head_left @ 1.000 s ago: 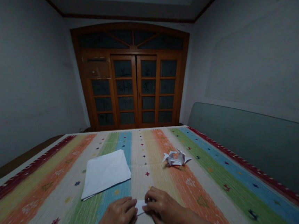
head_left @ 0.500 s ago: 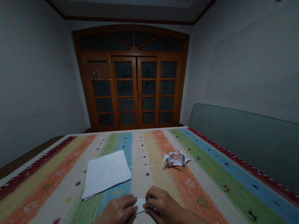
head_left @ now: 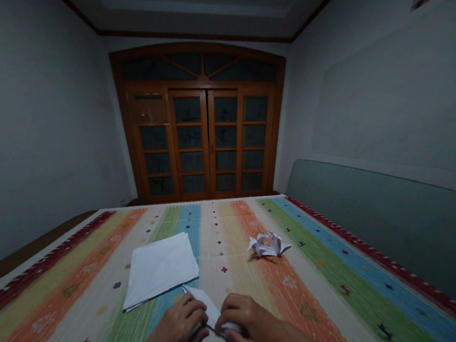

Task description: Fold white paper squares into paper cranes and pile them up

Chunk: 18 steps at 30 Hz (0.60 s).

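Left hand [head_left: 178, 327] and right hand [head_left: 251, 318] pinch a piece of folded paper [head_left: 208, 304] between them, low in the view and near the middle. Beneath everything spreads a striped tablecloth [head_left: 212, 223], the largest element on the working side. Left of centre on it lies a stack of white paper [head_left: 160, 270], its corners slightly out of register. Orientation is what has just changed: a moment earlier the folded paper shows only as a short pale patch between the fingertips; now it runs diagonally, its pointed end reaching forward to just beside the stack. This turn suggests that another edge or flap is being worked. Both grips are nearly closed: the left fingers lie over the paper's edge with the thumb close beneath, while the right fingers curl around its near end, white showing above the thumb, exact contact hidden. Last, well apart from both hands, folded paper figures [head_left: 268, 246] stand at right.
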Tool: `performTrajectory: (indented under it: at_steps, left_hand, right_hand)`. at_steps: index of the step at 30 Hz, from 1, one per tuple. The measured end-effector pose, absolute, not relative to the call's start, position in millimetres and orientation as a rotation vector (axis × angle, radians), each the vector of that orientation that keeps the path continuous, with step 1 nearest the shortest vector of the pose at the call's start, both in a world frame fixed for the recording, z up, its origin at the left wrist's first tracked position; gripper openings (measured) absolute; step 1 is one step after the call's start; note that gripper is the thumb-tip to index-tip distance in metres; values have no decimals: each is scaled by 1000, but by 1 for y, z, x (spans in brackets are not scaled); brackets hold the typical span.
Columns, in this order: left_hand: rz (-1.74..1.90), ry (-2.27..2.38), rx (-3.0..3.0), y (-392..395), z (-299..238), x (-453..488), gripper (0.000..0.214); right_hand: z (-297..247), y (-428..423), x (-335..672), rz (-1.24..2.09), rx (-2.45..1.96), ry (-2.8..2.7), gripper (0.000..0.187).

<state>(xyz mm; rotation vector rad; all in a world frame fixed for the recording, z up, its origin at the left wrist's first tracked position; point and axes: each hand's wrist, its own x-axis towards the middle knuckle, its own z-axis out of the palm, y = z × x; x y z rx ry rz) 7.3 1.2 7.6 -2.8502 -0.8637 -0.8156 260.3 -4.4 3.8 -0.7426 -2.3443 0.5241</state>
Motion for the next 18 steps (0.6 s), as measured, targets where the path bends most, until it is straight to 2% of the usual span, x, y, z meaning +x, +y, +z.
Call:
performTrajectory:
  at_steps: [7,18]
  left_hand:
    - [-766,-745,-2840,2,1,10,8]
    - [-815,-780,-2940,-1,4,9,7]
  right_hand:
    - [-9,-5,265,605,-660,-2282,45]
    - [4,-2,258,533,-735,-2327,32]
